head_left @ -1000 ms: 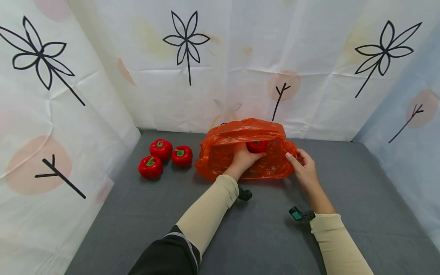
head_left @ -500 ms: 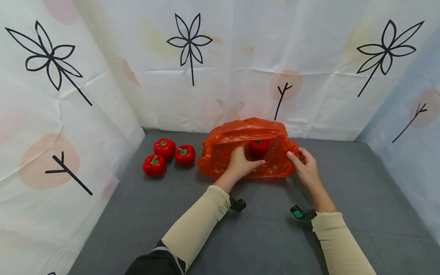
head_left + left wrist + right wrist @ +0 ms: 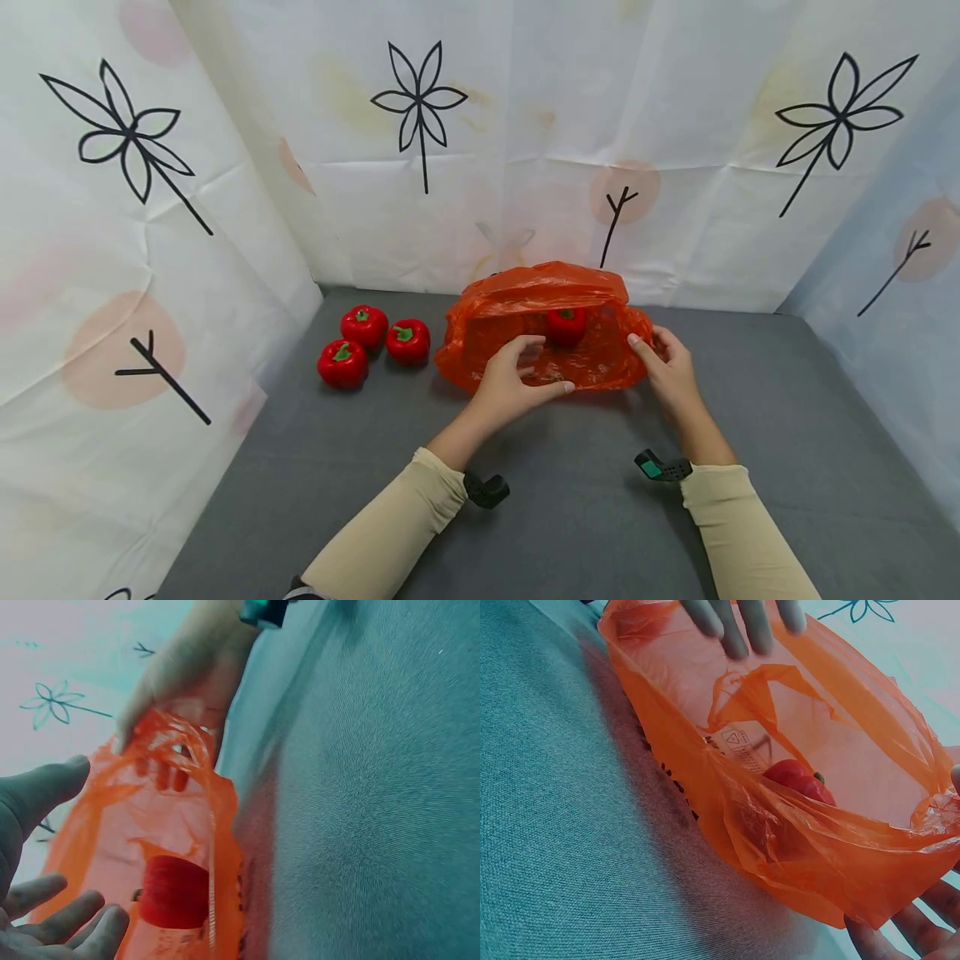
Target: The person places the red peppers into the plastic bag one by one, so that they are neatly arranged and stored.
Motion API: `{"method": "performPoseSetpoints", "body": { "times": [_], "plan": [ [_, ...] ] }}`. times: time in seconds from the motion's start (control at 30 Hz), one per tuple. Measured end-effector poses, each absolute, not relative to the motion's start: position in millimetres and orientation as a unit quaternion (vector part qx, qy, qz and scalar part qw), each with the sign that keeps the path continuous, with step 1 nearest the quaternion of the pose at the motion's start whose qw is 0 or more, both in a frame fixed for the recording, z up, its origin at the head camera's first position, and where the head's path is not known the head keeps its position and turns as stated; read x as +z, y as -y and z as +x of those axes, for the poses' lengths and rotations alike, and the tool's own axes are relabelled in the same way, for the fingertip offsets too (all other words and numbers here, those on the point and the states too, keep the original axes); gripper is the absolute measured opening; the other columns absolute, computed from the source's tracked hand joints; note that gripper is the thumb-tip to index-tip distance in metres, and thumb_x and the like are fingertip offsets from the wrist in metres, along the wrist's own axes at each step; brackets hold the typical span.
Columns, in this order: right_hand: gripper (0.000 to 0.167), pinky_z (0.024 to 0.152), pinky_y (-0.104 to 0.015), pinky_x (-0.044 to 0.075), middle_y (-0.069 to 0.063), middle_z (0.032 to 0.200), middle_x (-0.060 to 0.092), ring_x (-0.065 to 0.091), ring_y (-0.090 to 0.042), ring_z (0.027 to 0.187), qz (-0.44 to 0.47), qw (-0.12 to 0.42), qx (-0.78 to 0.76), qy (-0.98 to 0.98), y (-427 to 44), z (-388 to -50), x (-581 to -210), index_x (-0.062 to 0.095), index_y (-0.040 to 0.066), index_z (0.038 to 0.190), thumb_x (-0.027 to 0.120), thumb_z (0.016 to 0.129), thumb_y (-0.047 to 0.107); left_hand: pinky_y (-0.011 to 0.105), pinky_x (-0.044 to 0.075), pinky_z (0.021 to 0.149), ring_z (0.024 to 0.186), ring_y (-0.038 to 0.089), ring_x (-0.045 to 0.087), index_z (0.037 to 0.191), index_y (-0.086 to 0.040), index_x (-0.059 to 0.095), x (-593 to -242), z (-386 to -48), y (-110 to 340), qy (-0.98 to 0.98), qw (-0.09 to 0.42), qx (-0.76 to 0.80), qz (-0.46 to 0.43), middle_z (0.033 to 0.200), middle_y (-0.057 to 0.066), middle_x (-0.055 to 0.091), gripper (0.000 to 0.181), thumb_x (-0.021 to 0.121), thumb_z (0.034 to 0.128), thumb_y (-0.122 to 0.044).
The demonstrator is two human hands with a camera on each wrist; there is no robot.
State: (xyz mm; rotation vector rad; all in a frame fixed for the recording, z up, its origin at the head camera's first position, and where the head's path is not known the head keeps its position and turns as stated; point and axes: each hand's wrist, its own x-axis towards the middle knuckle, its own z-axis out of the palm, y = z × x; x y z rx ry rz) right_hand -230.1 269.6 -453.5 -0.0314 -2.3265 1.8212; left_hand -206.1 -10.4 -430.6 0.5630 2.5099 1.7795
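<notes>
An orange plastic bag (image 3: 540,283) lies on its side on the grey table, mouth facing me. Inside it stands one red bell pepper (image 3: 566,327), seen also in the left wrist view as a red pepper (image 3: 176,892). My left hand (image 3: 506,383) is at the bag's mouth, thumb and fingers spread apart with nothing between them. The bag's right edge is pinched by my right hand (image 3: 669,375), thumb in front and fingers behind. To the left of the bag sit three more red bell peppers (image 3: 343,364) with green stems.
A grey cloth (image 3: 570,517) covers the table. Pale curtains (image 3: 525,108) with flower drawings hang behind and at both sides. Each wrist wears a black camera mount (image 3: 487,491).
My left hand has let go of the bell pepper in the bag and drawn back toward me and left, out to the mouth. My right hand keeps its hold on the edge.
</notes>
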Motion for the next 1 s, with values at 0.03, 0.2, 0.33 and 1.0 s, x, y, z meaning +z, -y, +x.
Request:
{"method": "performPoseSetpoints", "body": {
  "times": [0.03, 0.2, 0.33, 1.0],
  "plan": [
    [0.042, 0.083, -0.01, 0.057, 0.023, 0.111, 0.065, 0.063, 0.001, 0.097, -0.01, 0.095, 0.614, 0.784, -269.7, -230.1, -453.5, 0.056, 0.004, 0.142, 0.06, 0.109, 0.03, 0.042, 0.055, 0.112, 0.132, 0.02, 0.062, 0.143, -0.014, 0.059, -428.8, -202.0, 13.9, -0.8, 0.005, 0.572, 0.184, 0.142, 0.002, 0.063, 0.069, 0.092, 0.0846, -0.033],
    [0.036, 0.082, -0.011, 0.057, 0.021, 0.111, 0.066, 0.064, 0.0, 0.096, -0.005, 0.103, 0.62, 0.777, -269.8, -229.9, -452.8, 0.059, 0.007, 0.137, 0.061, 0.109, 0.029, 0.045, 0.056, 0.11, 0.129, 0.017, 0.064, 0.139, -0.02, 0.063, -422.1, -184.3, 34.9, -0.782, -0.009, 0.586, 0.214, 0.139, -0.003, 0.065, 0.064, 0.092, 0.0843, -0.032],
    [0.036, 0.082, -0.011, 0.057, 0.021, 0.111, 0.066, 0.064, 0.0, 0.096, -0.003, 0.104, 0.623, 0.775, -270.4, -229.2, -452.8, 0.059, 0.008, 0.136, 0.062, 0.109, 0.03, 0.046, 0.058, 0.108, 0.127, 0.016, 0.066, 0.138, -0.023, 0.064, -416.6, -172.1, 56.8, -0.766, -0.033, 0.596, 0.237, 0.136, -0.004, 0.066, 0.061, 0.093, 0.0842, -0.026],
    [0.036, 0.081, -0.011, 0.057, 0.022, 0.111, 0.066, 0.064, 0.001, 0.097, -0.001, 0.101, 0.622, 0.776, -270.7, -230.2, -454.3, 0.059, 0.008, 0.136, 0.062, 0.108, 0.03, 0.022, 0.059, 0.098, 0.112, 0.009, 0.069, 0.127, -0.008, 0.07, -408.5, -166.6, 225.9, -0.801, -0.207, 0.547, 0.128, 0.125, -0.001, 0.07, 0.046, 0.089, 0.0847, -0.005]
  ]
}}
